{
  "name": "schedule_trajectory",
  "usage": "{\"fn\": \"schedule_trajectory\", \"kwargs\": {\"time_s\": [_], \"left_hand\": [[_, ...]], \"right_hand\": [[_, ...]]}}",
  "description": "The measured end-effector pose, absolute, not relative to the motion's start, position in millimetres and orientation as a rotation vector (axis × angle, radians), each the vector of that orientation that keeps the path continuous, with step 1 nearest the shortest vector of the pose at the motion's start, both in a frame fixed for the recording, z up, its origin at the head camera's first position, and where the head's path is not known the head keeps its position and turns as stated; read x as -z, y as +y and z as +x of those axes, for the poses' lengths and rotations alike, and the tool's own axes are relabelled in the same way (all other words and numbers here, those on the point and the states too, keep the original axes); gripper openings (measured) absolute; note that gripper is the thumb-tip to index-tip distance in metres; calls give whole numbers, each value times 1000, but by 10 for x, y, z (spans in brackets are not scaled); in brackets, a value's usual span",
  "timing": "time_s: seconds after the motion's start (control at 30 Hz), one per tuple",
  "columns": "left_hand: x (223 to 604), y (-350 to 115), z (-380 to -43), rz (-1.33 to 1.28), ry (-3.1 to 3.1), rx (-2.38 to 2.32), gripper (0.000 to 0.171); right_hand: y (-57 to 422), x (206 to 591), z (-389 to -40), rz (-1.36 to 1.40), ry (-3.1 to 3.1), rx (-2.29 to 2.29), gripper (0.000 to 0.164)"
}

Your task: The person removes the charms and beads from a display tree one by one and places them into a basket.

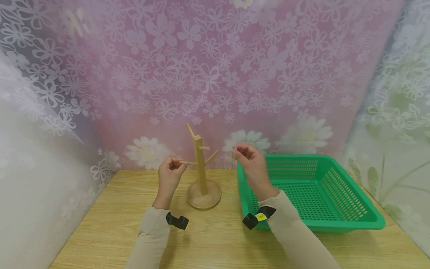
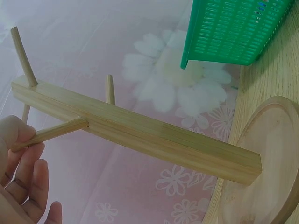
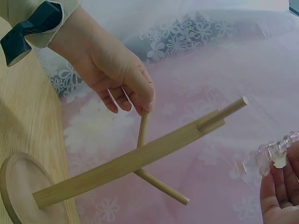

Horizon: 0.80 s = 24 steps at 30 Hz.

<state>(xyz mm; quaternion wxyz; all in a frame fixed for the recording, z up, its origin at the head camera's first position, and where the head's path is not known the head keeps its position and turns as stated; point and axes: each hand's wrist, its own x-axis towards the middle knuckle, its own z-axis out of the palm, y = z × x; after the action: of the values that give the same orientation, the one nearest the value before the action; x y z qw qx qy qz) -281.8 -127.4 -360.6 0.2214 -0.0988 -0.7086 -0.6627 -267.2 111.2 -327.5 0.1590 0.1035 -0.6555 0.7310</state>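
Observation:
A wooden stand with several pegs rises upright from a round base on the table. My left hand pinches the end of one peg between thumb and fingers on the stand's left side. To the right of the stand, my right hand is raised and pinches a bracelet of clear beads with a pale charm. The bracelet hangs in the air, apart from the pegs. Part of the right hand is cut off in the right wrist view.
A green plastic basket with slotted walls stands at the right, partly behind my right forearm. Small coloured things show through its wall in the left wrist view. A pink floral curtain hangs behind the wooden table.

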Motion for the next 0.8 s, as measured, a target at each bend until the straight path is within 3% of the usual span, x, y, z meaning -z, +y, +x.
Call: {"fn": "schedule_trajectory", "kwargs": {"time_s": [0.17,0.4,0.8], "left_hand": [[3604,-1273,-2823,-267,-1948,1847,11],[3612,-1271,-2831,-251,-1952,1834,12],[3623,-1274,-2842,-252,-1953,1835,11]], "right_hand": [[1263,3323,-2616,258,-1992,-2060,14],[1467,3416,-2483,285,-2139,-1954,25],[1795,3631,-2365,237,-2178,-1847,22]]}}
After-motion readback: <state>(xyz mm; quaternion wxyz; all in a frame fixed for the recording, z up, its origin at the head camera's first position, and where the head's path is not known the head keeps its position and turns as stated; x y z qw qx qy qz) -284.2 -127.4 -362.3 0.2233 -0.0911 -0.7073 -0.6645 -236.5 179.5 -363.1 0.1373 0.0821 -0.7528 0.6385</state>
